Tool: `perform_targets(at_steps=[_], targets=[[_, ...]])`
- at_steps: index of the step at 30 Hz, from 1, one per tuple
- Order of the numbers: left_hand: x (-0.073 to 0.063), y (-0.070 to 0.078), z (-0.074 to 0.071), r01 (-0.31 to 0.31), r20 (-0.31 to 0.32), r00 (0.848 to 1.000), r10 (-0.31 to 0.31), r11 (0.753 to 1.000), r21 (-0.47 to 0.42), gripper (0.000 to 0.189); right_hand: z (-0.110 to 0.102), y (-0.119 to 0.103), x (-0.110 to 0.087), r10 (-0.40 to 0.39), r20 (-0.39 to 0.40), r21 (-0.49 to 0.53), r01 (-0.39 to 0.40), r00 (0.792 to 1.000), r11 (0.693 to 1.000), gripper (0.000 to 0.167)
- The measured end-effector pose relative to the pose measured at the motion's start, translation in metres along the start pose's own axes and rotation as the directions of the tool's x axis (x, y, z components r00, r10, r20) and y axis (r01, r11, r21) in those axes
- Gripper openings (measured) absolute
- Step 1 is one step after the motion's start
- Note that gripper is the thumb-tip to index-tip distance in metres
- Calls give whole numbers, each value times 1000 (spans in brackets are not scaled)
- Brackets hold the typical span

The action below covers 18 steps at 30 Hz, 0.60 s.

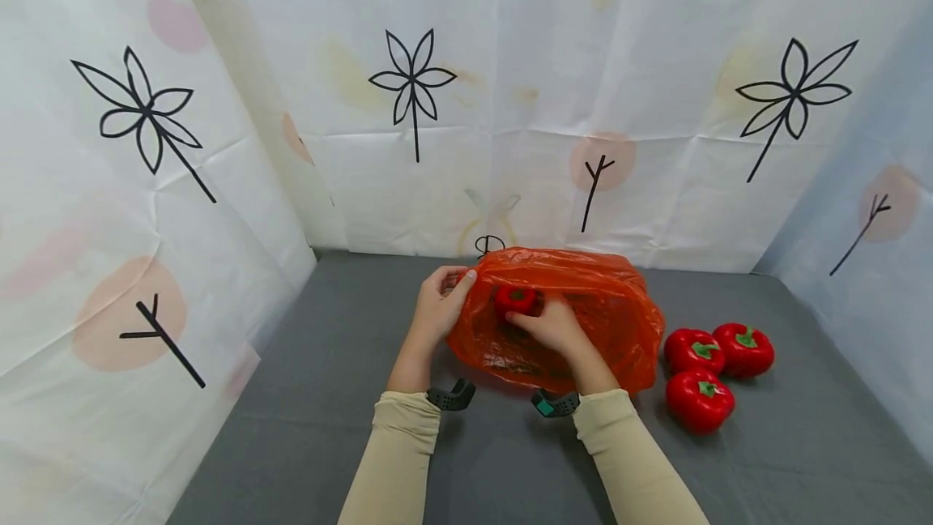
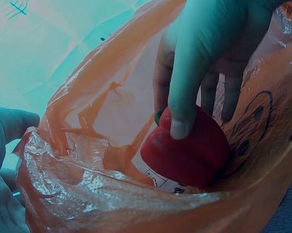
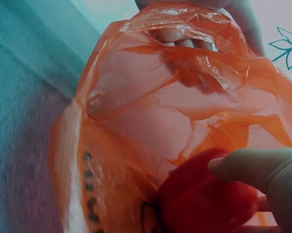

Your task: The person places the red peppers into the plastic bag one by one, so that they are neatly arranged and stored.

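"Bag (image 1: 619, 330): state its position, with six o'clock at the person."

"From where I stand, the orange plastic bag sits on the grey table (image 1: 306, 444), toward the twelve o'clock edge. Its mouth gapes open on the six o'clock side."

"Left hand (image 1: 440, 306)?"

"Located at the bag's rim, between nine and ten o'clock. Thumb and fingers pinch the plastic."

"Right hand (image 1: 551, 324)?"

"Inserted through the mouth. It grips one red bell pepper (image 1: 515, 298), thumb pressed against the skin. That pepper is inside the bag, at ten o'clock from the bag's centre, with its green stem (image 2: 158, 117) showing. Whether it bears on the plastic beneath, I cannot tell."

"Other units?"

"Three more red peppers (image 1: 700, 401) lie grouped on the table, at three to four o'clock of the bag."

"Surroundings?"

"White backdrop (image 1: 510, 104) with line-drawn flowers, at twelve o'clock. Dark band (image 1: 452, 395) on each wrist."
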<state>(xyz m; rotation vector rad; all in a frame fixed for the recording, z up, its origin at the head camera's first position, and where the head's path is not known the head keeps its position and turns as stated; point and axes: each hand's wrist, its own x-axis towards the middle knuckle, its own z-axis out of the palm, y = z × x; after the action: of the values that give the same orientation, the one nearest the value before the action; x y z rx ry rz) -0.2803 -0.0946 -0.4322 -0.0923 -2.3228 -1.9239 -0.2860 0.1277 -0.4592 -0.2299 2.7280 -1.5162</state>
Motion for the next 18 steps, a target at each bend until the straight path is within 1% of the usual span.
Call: perform_targets(at_steps=[5,10,12,15,18], targets=[[0,1,-1,-9,2,1000,9,1000,-3,37,-10,-9,-12,-35,33,-86,38,999,996,69],[1,1,-1,-22,0,1000,22,1000,7,36,-18,-14,-29,-64,53,-175,72,997,982,78],[1,0,-1,-22,3,1000,22,1000,8,36,-22,-15,-38,-84,62,-193,95,995,977,78],[0,0,-1,-17,8,1000,17,1000,7,37,-27,-16,-55,-142,68,-190,152,988,970,72],[0,-1,-1,-11,12,1000,11,1000,6,37,-34,-17,-73,-233,58,-179,240,971,954,62]])
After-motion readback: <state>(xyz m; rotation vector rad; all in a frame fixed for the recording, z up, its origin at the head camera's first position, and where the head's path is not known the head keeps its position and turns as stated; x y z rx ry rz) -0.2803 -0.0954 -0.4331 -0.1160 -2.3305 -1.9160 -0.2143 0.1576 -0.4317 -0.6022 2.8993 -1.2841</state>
